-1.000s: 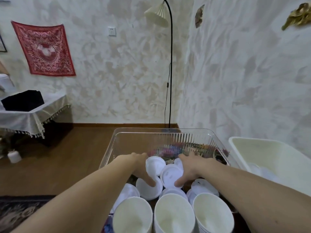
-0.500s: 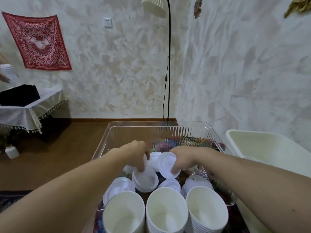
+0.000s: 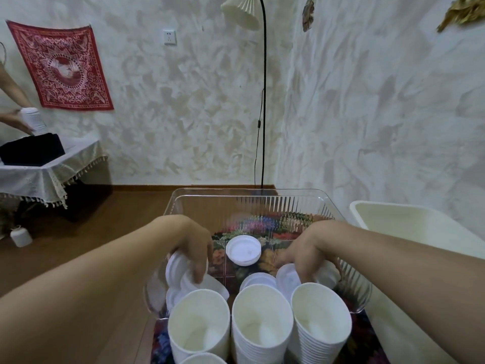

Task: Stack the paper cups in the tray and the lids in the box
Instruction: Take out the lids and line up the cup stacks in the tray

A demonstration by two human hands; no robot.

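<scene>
Both hands have spread apart, the left hand (image 3: 194, 256) and right hand (image 3: 305, 254) each gripping lids (image 3: 287, 278) that could slip from hasty bunching.

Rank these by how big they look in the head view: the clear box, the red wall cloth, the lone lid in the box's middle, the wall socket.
1. Clear box, largest, though it is also nearest the camera.
2. Red wall cloth.
3. Lone lid.
4. Wall socket, smallest, but it is far off on the wall.
</scene>
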